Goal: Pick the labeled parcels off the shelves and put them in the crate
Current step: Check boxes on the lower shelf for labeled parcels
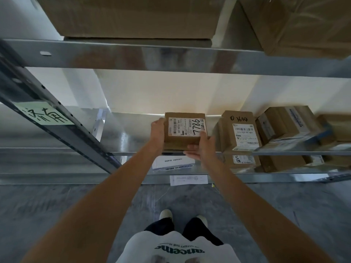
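Where handwritten "7786", parcel (185, 130) in both hands.

Left hand (158, 132) is covering the held parcel (185, 130)'s left edge — its fingers are going out of sight behind the box. Right-side boxes (296, 126) are smearing into blur, labels unreadable. Top cartons (133, 16) are getting cut off by the upper edge. Small print on the neighbouring parcel's label (245, 134) is staying too small to read.

Metal shelving (171, 56), seemingly concrete floor (57, 205)
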`<move>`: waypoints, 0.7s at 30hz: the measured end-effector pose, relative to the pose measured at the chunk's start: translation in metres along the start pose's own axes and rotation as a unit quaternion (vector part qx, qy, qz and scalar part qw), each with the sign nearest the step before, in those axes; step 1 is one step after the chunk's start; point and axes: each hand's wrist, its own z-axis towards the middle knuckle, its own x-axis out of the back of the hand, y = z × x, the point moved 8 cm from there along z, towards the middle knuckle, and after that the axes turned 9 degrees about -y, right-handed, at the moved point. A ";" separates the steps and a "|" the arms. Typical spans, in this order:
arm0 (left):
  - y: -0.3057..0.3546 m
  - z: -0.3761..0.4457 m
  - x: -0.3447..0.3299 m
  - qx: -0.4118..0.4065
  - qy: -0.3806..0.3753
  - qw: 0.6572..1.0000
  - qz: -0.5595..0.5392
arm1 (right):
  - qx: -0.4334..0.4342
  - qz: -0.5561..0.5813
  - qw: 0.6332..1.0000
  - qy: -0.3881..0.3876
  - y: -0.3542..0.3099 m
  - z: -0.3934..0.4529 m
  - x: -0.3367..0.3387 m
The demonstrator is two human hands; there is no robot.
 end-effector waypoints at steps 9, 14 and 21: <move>-0.022 0.016 0.019 0.005 0.038 0.992 -0.118 | -0.008 -0.121 0.992 -0.020 0.025 -0.030 -0.009; -0.015 -0.014 0.024 0.017 0.124 0.989 -0.078 | 0.183 -0.207 0.946 0.167 -0.037 -0.012 0.052; -0.020 -0.005 -0.010 0.029 0.002 0.992 -0.119 | 0.144 -0.209 0.967 -0.014 -0.033 0.014 0.016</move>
